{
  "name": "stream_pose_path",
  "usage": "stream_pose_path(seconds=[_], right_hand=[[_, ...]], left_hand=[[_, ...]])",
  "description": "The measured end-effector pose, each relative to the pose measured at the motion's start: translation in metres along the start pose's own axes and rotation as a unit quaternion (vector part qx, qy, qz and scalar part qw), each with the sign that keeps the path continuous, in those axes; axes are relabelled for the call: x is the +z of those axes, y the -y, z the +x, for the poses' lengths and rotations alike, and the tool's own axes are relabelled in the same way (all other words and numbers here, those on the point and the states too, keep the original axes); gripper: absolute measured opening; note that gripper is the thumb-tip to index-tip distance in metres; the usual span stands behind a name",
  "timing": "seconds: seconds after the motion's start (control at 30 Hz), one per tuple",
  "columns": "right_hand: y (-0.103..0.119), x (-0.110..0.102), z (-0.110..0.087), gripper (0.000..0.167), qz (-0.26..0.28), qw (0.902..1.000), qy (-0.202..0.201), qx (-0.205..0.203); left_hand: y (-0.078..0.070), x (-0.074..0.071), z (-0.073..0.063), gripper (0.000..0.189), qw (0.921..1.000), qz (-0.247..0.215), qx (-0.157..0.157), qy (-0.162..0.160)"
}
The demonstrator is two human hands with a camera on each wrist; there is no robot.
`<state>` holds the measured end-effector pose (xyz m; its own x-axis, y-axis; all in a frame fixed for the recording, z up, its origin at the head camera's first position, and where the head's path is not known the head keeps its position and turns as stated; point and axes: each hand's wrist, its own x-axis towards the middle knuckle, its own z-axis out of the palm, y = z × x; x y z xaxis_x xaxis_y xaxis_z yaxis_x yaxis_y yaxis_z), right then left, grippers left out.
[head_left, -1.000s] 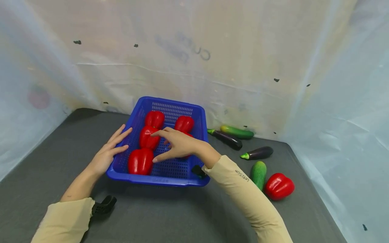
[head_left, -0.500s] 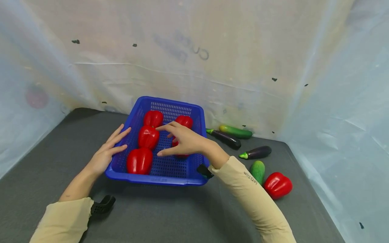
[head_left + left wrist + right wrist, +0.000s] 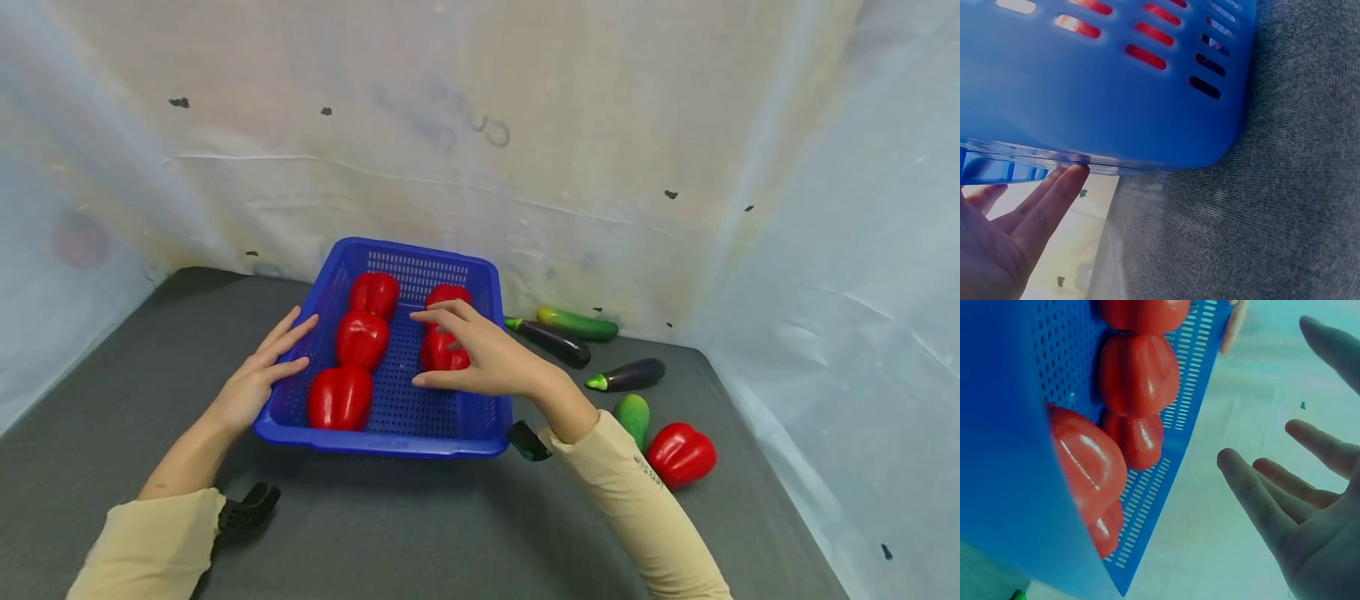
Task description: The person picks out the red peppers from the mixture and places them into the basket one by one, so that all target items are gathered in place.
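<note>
A blue slotted basket (image 3: 382, 443) holds several red bell peppers. Three of them line its left side: a rear pepper (image 3: 374, 294), a middle pepper (image 3: 362, 339) and a front pepper (image 3: 341, 397). On the right side lie a rear pepper (image 3: 447, 293) and a nearer pepper (image 3: 441, 350), both partly hidden by my right hand (image 3: 487, 357). That hand hovers over the basket, fingers spread and holding nothing; the right wrist view shows its fingers apart from the peppers. My left hand (image 3: 255, 383) rests with extended fingers against the basket's left rim.
Right of the basket lie a yellow-green cucumber (image 3: 577, 324), an eggplant (image 3: 553, 342) and another eggplant (image 3: 628, 376). Nearer stand a green cucumber (image 3: 633, 419), partly behind the right sleeve, and a red bell pepper (image 3: 681, 455). A plastic sheet wall (image 3: 570, 150) rises behind the grey table (image 3: 390, 533).
My right hand has drawn back to the right from the left row of peppers, its fingers staying spread. The left hand stays at the basket's rim.
</note>
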<state>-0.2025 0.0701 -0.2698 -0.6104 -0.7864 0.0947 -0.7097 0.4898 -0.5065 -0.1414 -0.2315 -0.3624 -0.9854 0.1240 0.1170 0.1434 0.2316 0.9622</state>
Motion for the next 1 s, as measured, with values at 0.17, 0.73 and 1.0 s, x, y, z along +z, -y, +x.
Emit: stream_pose_path(seconds=[0.17, 0.73, 1.0], right_hand=[[-0.003, 0.000, -0.011, 0.070, 0.007, 0.9999, -0.014, 0.002], [-0.024, -0.010, -0.053, 0.070, 0.011, 0.9965, -0.083, 0.005], [-0.033, -0.010, -0.061, 0.070, 0.012, 0.9954, -0.095, 0.011]], left_hand=[[0.001, -0.001, 0.000, 0.052, 1.0000, 0.001, -0.006, 0.000], [0.001, -0.004, -0.002, 0.052, 1.0000, -0.002, -0.006, -0.002], [0.002, -0.005, -0.003, 0.052, 0.9999, -0.006, -0.010, 0.000]])
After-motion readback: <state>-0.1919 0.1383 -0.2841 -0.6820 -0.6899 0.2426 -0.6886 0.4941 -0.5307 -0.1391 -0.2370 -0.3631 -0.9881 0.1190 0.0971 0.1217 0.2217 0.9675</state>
